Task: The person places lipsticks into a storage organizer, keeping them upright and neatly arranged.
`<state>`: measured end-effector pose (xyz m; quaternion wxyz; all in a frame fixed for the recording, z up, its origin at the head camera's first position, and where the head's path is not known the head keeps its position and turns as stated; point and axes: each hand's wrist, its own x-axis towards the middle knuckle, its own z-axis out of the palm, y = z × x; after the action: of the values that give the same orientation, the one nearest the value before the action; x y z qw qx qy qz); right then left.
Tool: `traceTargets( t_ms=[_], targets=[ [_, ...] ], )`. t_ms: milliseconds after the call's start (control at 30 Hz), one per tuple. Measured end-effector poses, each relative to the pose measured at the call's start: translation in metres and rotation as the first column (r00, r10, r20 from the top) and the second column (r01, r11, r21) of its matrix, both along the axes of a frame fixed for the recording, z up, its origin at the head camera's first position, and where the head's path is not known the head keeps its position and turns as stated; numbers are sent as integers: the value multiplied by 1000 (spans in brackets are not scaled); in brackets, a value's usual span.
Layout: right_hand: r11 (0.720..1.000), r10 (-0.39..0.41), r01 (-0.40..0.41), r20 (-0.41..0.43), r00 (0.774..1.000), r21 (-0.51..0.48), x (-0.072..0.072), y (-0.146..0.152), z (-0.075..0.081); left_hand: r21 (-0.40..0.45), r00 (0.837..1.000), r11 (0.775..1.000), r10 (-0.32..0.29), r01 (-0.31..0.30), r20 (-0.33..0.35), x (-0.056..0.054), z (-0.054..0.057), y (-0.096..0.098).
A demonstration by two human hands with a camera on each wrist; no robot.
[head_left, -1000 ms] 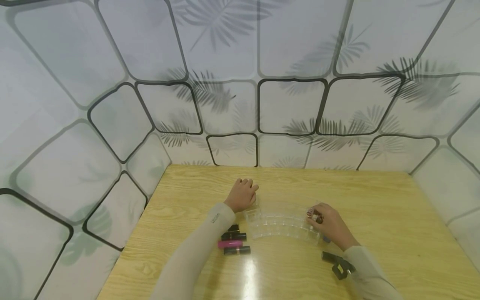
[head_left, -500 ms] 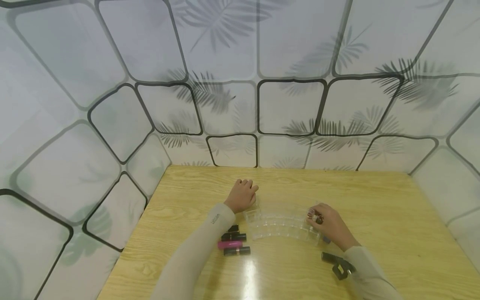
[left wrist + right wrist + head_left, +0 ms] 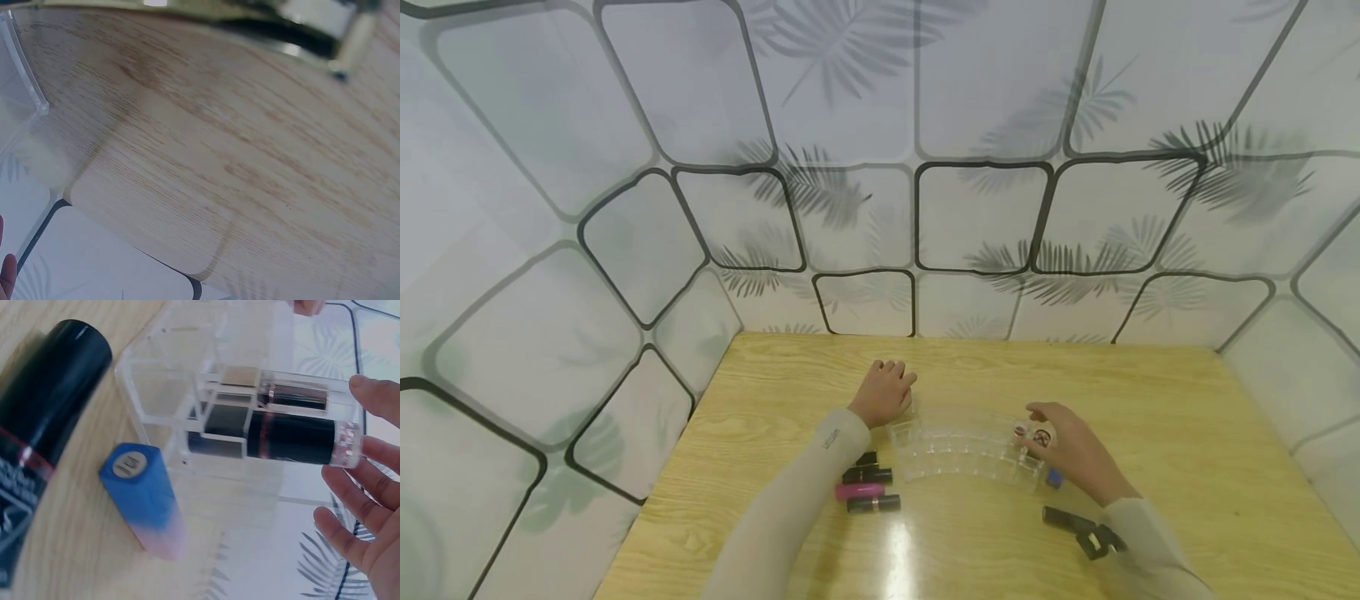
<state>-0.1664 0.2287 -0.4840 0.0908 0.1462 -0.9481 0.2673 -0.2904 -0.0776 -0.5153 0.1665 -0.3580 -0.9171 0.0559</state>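
Observation:
A clear curved lipstick organizer (image 3: 958, 446) stands mid-table. Two lipsticks are in slots at its right end: a black tube (image 3: 300, 439) with a patterned clear end, and a clear-capped one (image 3: 297, 399). Around their upper ends, my right hand (image 3: 1075, 446) has its fingers spread and bent; the fingertips (image 3: 334, 478) lie very close to the black tube, and contact is hard to tell. My left hand (image 3: 883, 393) is at the organizer's back left corner, fingers loosely bent; whether it touches the rim is unclear. In the left wrist view only some fingertips (image 3: 7, 275) show.
A blue-and-pink lipstick (image 3: 144, 494) stands beside the organizer's right end. Nearby lies a black tube (image 3: 59, 381). Several lipsticks lie left of the organizer, one with a magenta tube (image 3: 860, 492). A patterned wall covering (image 3: 865, 300) rises behind the wooden table (image 3: 970, 550).
My right hand has loosened its fingers from the lipstick and shifted slightly right, uncovering the tube's end and the blue-and-pink lipstick. The left hand has stayed put.

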Motion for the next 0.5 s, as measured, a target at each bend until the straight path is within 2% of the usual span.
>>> traceTargets(
  t_ms=[133,267,400,500],
  targets=[
    [1000,25,-24,-106,994,5,7,5,6,10,1000,1000,-6,6,-9,0,-1,0],
    [999,42,-37,-228,973,27,13,12,11,16,1000,1000,-13,13,-12,0,-2,0],
    [998,46,-34,-293,955,43,18,19,15,17,1000,1000,-6,6,-4,1,-1,0],
    [998,37,-23,-307,951,51,24,24,18,12,1000,1000,-1,1,-3,2,1,0]
  ],
)
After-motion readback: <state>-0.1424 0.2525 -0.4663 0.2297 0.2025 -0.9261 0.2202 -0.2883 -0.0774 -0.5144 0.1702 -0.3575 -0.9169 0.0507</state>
